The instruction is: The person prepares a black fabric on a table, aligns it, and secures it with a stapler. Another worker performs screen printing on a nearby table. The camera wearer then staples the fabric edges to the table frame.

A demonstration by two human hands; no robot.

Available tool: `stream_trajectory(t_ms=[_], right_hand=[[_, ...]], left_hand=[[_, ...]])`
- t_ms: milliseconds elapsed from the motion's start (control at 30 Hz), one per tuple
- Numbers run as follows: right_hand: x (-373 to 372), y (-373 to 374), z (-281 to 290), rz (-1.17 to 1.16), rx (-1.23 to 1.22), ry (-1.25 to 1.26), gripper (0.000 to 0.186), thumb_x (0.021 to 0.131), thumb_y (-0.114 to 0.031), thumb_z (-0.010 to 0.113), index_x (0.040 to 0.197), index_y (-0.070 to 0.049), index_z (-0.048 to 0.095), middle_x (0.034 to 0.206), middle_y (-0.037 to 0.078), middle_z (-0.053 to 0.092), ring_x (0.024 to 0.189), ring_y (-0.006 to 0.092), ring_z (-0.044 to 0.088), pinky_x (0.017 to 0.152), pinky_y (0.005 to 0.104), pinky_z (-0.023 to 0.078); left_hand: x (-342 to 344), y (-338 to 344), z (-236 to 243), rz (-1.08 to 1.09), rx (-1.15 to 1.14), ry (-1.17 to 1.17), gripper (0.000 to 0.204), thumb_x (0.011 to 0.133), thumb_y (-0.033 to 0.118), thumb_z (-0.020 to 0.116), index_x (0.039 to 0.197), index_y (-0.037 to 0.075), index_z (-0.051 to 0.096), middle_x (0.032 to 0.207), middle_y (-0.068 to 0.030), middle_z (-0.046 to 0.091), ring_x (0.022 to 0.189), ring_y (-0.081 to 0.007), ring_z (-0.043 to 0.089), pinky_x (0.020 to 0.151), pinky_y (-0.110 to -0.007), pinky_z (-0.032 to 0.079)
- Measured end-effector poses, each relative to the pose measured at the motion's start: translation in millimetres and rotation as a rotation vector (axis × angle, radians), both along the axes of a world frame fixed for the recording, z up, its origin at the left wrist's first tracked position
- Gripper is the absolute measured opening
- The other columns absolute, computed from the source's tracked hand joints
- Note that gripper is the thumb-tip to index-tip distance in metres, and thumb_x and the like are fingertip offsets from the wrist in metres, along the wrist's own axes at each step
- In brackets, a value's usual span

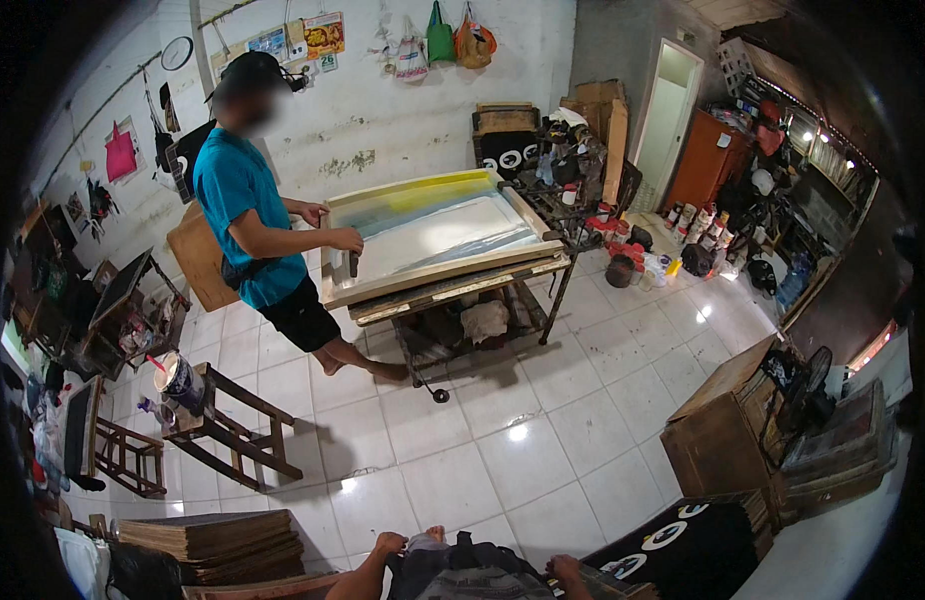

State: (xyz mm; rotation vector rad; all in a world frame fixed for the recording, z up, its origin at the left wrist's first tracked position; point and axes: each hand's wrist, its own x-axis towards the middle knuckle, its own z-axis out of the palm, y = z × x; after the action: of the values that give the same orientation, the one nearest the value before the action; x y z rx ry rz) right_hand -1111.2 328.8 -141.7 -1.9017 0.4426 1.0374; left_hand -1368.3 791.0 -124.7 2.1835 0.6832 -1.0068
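Note:
My left hand [391, 543] rests low at the bottom edge beside my leg, its fingers bent downward; nothing held shows. My right hand [563, 568] is beside my other leg, close to a stack of black printed cloth panels [673, 550]; its fingers are too small and dark to read. A dark grey garment or bag [468, 570] lies over my lap between them. Away from me, a co-worker [245, 200] in a blue shirt stands with both hands at the left end of a wooden-framed printing screen [433, 235], streaked yellow and blue, on a metal-legged table [463, 290].
A wooden stool [238, 420] with a paint tub [180, 385] stands left. Stacked brown boards [208, 540] lie near left; a cardboard box [718, 425] sits right, beside leaning frames [843, 440]. Bottles and cans [698, 230] crowd the white-tiled floor [453, 440] at the far right.

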Motion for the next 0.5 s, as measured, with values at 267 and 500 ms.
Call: stream_trajectory(t_ms=[267,500], right_hand=[[2,-7,10,0.522,-0.08,-0.288,0.017,0.086,-0.027,0.071,0.094,-0.011,0.072,0.091,0.009,0.074,0.089,0.026,0.071,0.079,0.0417,0.057],[11,-13,3,1.027,-0.33,-0.463,0.02,0.082,-0.032,0.073,0.093,-0.016,0.074,0.095,0.008,0.075,0.09,0.0273,0.071,0.079,0.0423,0.056]], left_hand=[[-6,-1,-4,-0.06,0.052,-0.042,0.022,0.094,0.028,0.059,0.107,0.011,0.067,0.11,-0.0049,0.075,0.097,-0.0204,0.073,0.075,-0.04,0.058],[-15,14,-53,0.17,-0.15,-0.169,0.031,0.087,0.029,0.072,0.114,0.015,0.068,0.108,-0.0009,0.074,0.099,-0.0216,0.071,0.079,-0.039,0.059]])
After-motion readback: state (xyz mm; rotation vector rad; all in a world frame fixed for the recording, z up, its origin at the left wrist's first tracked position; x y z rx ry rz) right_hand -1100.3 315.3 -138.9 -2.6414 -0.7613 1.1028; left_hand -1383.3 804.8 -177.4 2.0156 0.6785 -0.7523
